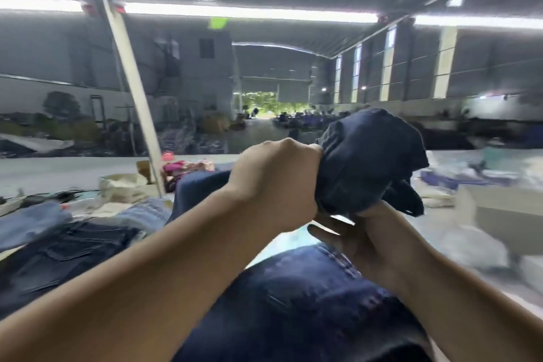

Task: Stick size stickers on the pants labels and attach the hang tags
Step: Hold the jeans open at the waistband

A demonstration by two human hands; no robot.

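Note:
A bunched pair of dark navy pants is held up in the air in front of me. My left hand grips the fabric in a fist at its left side. Below it, my right hand holds the bundle from underneath, thumb and forefinger at the cloth and the other fingers spread toward the left. More dark blue jeans lie under my forearms, close to me. No sticker, label or hang tag can be made out in the blurred picture.
Dark and light blue jeans are piled on the table at the left. A slanted white post rises from the table, with cream bags and pink items beside it. White boxes and plastic sit at the right.

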